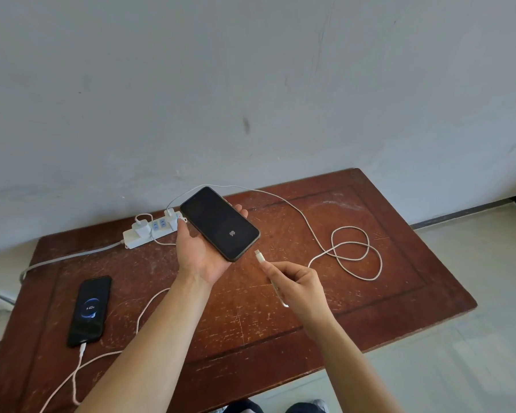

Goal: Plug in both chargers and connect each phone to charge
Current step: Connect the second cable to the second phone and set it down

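My left hand (195,251) holds a black phone (219,223) face up above the table, its screen dark with a small logo. My right hand (295,283) pinches the white connector (259,256) of a charging cable; the plug tip sits just off the phone's lower end, a small gap apart. That cable (352,253) loops on the table and runs back to a white charger (171,217) in the white power strip (137,234). A second charger (142,228) is also plugged into the strip. A second black phone (90,310) lies at the left with a cable (82,350) plugged in and a charging animation on its screen.
The worn brown wooden table (399,293) stands against a grey wall. The strip's grey lead (72,257) runs off the left edge. Pale floor lies to the right. Dark clothing shows at the bottom edge.
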`<state>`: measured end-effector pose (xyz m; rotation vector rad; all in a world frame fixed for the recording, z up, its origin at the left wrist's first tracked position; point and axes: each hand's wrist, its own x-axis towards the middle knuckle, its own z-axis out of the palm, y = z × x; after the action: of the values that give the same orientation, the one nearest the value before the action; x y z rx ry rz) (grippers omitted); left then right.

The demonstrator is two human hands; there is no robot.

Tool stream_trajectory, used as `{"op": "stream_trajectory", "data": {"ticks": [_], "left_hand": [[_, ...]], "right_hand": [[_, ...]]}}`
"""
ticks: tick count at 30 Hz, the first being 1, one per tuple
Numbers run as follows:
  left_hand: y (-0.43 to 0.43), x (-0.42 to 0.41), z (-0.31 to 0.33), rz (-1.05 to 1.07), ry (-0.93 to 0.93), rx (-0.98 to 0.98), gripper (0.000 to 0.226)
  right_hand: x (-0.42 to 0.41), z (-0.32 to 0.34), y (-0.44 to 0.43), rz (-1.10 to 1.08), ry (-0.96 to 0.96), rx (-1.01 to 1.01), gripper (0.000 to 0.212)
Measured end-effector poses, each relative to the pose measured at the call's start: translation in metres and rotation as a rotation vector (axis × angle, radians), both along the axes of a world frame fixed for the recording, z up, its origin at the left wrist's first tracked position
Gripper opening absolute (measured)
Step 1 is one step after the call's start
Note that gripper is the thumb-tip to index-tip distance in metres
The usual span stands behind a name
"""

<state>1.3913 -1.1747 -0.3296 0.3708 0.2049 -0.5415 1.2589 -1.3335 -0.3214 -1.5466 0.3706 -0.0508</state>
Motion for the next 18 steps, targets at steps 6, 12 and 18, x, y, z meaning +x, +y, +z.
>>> {"op": "stream_trajectory", "data": {"ticks": [6,12,18], "left_hand": [[-0.003,0.003,0.003,0.042,0.02,0.051,0.066],[-0.007,0.001,-0.001,0.044,0.009,0.022,0.064],[-0.007,0.001,-0.001,0.028,-0.022,0.028,0.062]], "right_hand": [[0.002,0.005,0.007,0.015,0.02,0.032,0.025],[0.006,0.008,0.012,-0.016,0.026,0.005,0.024],[0.006,0.01,0.016,-0.016,0.033,0.025,0.026]]}}
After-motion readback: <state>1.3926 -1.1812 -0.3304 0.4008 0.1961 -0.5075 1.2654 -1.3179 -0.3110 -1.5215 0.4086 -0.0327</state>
